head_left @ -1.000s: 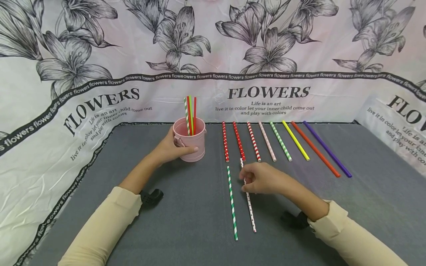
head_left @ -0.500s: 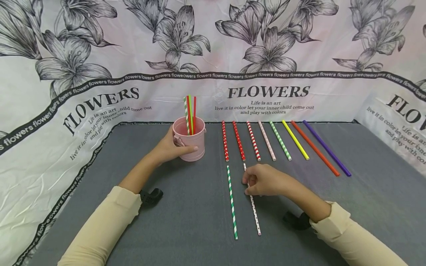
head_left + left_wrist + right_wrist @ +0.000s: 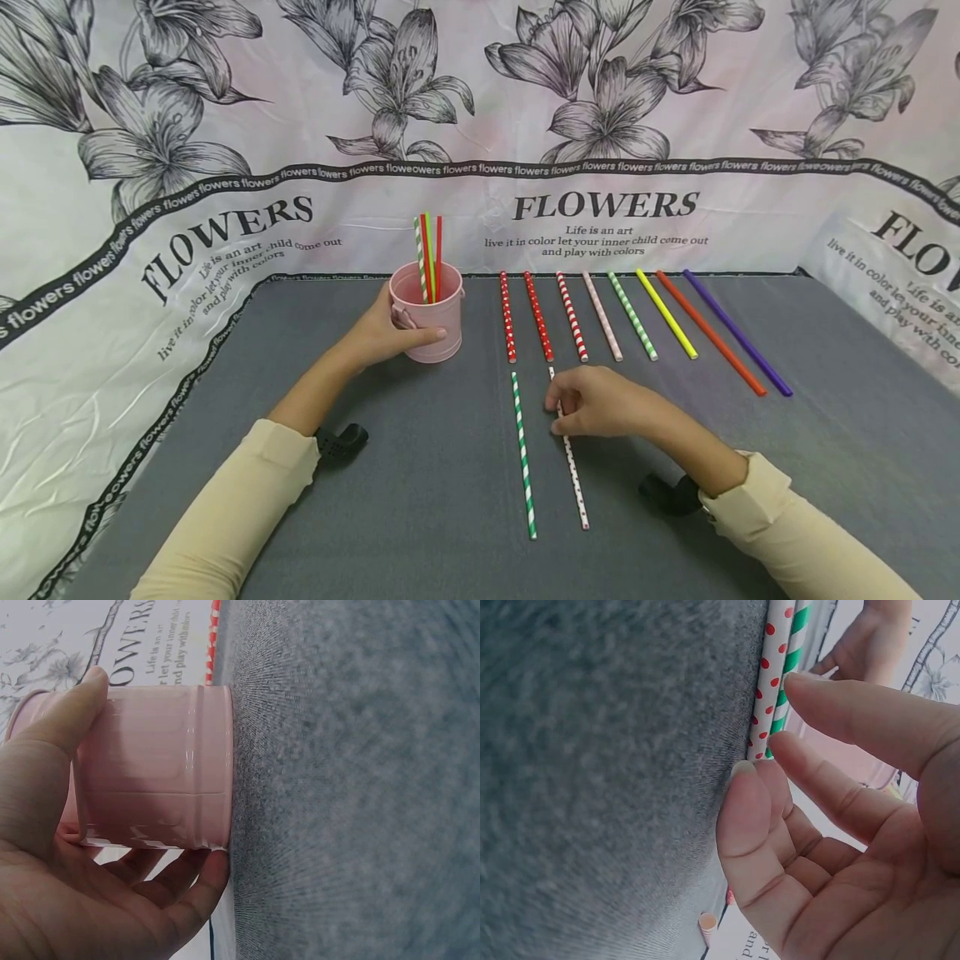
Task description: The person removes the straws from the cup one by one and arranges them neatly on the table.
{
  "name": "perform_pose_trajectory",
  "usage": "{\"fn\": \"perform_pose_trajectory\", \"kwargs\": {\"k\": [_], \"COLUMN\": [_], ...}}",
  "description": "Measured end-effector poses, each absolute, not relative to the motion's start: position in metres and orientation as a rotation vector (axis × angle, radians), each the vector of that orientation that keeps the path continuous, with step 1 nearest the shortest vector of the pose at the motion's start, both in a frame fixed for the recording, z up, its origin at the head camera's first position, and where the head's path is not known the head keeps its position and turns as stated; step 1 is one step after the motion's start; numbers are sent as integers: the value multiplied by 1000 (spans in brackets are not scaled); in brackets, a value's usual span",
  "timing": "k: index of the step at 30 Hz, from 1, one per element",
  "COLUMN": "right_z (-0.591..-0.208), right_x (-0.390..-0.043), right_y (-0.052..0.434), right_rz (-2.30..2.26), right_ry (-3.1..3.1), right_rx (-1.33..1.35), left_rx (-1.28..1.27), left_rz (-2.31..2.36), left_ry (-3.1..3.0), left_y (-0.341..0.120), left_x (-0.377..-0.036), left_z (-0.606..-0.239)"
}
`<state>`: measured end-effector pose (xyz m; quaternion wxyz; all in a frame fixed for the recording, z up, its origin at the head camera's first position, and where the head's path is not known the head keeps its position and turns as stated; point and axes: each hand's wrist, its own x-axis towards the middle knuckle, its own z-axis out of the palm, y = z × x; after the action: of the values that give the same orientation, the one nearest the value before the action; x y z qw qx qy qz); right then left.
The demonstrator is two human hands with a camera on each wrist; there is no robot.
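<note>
The left hand is wrapped around a pink cup that stands near the back edge of the table, with its thumb across the front. Three straws stick up out of the cup. The right hand is near the middle of the table, and its fingertips touch a white straw with red dots that lies flat. The fingers are bent loosely, and I cannot tell if they really pinch the straw or only rest on it. A green striped straw lies just beside the dotted one. The dotted straw is thin and round, so it could roll away or slip from a weak pinch. A finger could also bump the green striped straw and knock it crooked. If the left hand lets go, the cup might tip.
</note>
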<state>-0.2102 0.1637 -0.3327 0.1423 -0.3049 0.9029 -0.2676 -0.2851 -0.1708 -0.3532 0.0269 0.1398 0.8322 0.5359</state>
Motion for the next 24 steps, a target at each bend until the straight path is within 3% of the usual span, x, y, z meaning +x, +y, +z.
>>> {"fn": "perform_pose_trajectory", "kwargs": {"k": [13,24], "right_z": [-316,-286], "right_x": [-221,-244], "right_y": [152,111], "right_rz": [-782,-868], "right_ry": [2591,2637], "right_rx": [-918,-993], "left_rx": [393,392], "left_rz": [1633,1655], "left_ry": [2588,2573], "left_y": [-170,-170], "left_x": [-286,-286], "left_z": [-354,-353]}}
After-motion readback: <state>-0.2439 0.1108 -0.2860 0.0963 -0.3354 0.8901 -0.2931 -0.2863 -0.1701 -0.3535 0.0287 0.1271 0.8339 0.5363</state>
